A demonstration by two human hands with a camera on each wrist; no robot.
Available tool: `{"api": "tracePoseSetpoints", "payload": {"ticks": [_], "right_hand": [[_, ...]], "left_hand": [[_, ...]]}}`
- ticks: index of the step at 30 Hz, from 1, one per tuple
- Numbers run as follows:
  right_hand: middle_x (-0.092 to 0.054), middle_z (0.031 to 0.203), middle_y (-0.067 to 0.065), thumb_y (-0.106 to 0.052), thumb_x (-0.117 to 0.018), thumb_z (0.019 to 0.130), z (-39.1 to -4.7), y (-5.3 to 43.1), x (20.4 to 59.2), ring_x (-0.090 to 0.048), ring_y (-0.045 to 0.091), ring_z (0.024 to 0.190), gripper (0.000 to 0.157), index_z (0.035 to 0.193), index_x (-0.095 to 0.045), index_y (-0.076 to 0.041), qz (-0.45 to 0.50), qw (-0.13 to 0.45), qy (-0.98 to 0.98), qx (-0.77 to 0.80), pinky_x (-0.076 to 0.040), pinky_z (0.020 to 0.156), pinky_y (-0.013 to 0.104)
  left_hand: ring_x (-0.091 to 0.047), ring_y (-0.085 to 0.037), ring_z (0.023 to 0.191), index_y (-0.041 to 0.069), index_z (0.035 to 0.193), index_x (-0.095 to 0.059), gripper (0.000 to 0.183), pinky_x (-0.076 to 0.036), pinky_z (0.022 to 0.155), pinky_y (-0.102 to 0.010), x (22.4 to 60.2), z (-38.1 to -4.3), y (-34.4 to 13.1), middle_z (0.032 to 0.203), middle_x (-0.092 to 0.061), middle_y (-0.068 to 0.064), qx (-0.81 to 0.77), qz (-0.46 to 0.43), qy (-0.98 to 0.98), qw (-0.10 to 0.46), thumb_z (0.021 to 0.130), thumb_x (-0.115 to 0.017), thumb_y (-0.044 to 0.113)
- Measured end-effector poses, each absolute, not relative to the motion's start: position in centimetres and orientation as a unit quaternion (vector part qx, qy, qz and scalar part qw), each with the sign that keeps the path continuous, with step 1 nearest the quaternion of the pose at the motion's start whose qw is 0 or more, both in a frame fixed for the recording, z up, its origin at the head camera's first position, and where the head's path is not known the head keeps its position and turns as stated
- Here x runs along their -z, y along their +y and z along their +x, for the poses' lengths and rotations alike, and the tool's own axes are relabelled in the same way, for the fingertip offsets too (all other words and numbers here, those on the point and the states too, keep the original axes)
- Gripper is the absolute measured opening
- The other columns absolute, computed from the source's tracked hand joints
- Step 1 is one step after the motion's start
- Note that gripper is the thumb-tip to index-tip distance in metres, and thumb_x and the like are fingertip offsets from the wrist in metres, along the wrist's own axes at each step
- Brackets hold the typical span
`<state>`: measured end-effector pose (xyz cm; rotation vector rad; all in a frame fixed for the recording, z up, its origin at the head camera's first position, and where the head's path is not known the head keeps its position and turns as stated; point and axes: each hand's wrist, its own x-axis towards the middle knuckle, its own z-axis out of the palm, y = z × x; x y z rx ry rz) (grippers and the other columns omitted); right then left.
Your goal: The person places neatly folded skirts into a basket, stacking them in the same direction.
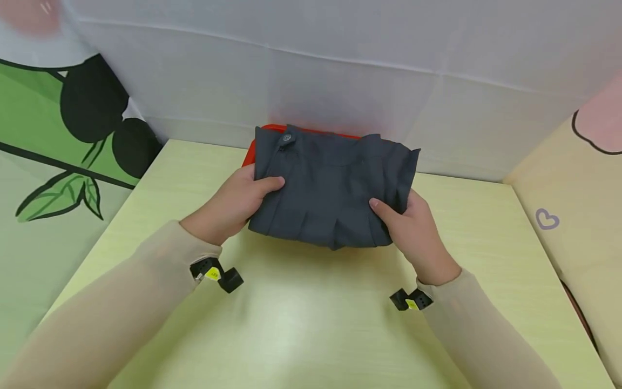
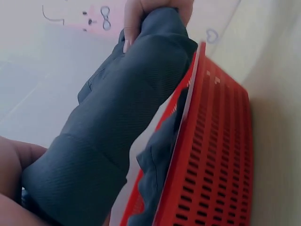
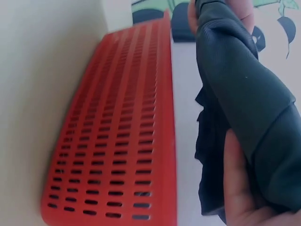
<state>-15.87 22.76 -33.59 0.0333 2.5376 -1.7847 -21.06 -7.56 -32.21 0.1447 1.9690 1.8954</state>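
Note:
A dark grey pleated skirt [image 1: 330, 183] with a button at its upper left corner is held up between both hands. My left hand [image 1: 233, 202] grips its left side, thumb on the near face and fingers hidden behind. On the right side my right hand [image 1: 420, 235] pinches the cloth the same way. Directly behind the skirt stands a red basket [image 1: 249, 155], mostly covered by it in the head view. Slotted walls of the basket [image 2: 211, 155] show in the left wrist view. Dark cloth [image 2: 160, 155] shows inside its rim; whether it belongs to the same skirt I cannot tell.
The basket stands on a pale yellow-green table [image 1: 311, 324], close to the white back wall [image 1: 350, 92]. A printed panel [image 1: 63, 140] borders the table at left, and a cream panel [image 1: 563, 216] at right.

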Motion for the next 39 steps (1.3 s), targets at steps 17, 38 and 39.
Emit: {"api": "tracePoseSetpoints", "payload": {"ticks": [17, 38, 39], "right_hand": [[-0.057, 0.145, 0.009, -0.032, -0.062, 0.102, -22.2, 22.4, 36.4, -0.059, 0.026, 0.125, 0.056, 0.148, -0.047, -0.005, 0.061, 0.000, 0.841, 0.538, -0.047, 0.110, 0.043], [-0.046, 0.148, 0.020, -0.036, -0.059, 0.100, -24.8, 21.0, 37.6, -0.050, 0.036, 0.125, 0.075, 0.153, -0.029, 0.007, 0.070, 0.148, 0.947, 0.275, -0.040, 0.114, 0.051], [-0.045, 0.149, 0.021, -0.036, -0.060, 0.100, -24.8, 21.0, 37.5, -0.049, 0.036, 0.127, 0.077, 0.154, -0.025, 0.007, 0.074, 0.147, 0.947, 0.276, -0.040, 0.115, 0.051]], "left_hand": [[-0.039, -0.026, 0.141, 0.009, 0.163, -0.020, 0.068, -0.035, 0.119, -0.047, 35.0, -28.0, -6.1, 0.161, -0.036, -0.007, -0.544, -0.026, 0.825, 0.150, 0.107, -0.052, 0.033], [-0.044, -0.030, 0.129, -0.006, 0.156, -0.025, 0.070, -0.039, 0.116, -0.046, 37.2, -30.0, -5.9, 0.155, -0.039, -0.017, -0.401, -0.030, 0.892, 0.205, 0.103, -0.056, 0.029], [-0.044, -0.031, 0.129, -0.006, 0.156, -0.025, 0.070, -0.039, 0.116, -0.046, 37.2, -29.9, -6.0, 0.155, -0.039, -0.017, -0.403, -0.028, 0.892, 0.202, 0.103, -0.055, 0.029]]}}
